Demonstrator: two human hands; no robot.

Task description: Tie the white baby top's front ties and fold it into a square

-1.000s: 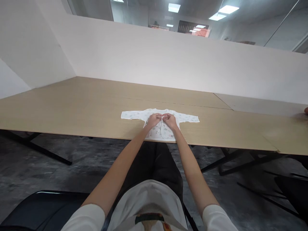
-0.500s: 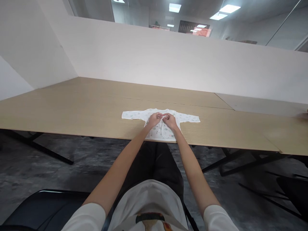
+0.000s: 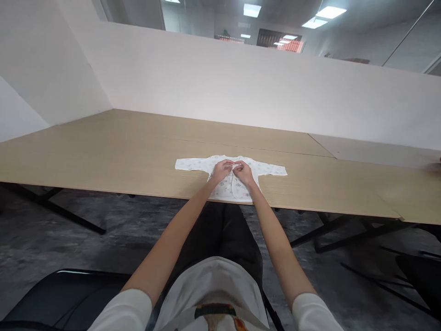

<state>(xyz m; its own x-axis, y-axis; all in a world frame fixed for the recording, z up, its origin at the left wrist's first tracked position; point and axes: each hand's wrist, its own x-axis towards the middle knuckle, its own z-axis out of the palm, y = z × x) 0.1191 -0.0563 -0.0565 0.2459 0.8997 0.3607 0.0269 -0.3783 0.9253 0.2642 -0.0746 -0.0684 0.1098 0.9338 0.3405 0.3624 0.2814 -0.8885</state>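
Note:
A small white baby shirt (image 3: pixel 193 164) with a faint print lies flat on the wooden table (image 3: pixel 120 147), sleeves spread to both sides. My left hand (image 3: pixel 221 170) and my right hand (image 3: pixel 244 172) meet at the middle of its chest, just below the neckline. Both hands have their fingers curled and pinched on the shirt's front edges where the two flaps meet. The fingertips almost touch each other.
A white partition wall (image 3: pixel 241 87) runs along the table's far edge. A second tabletop (image 3: pixel 379 151) joins at the right. Black table legs (image 3: pixel 55 207) stand below, and a black chair (image 3: pixel 62 294) is at the lower left.

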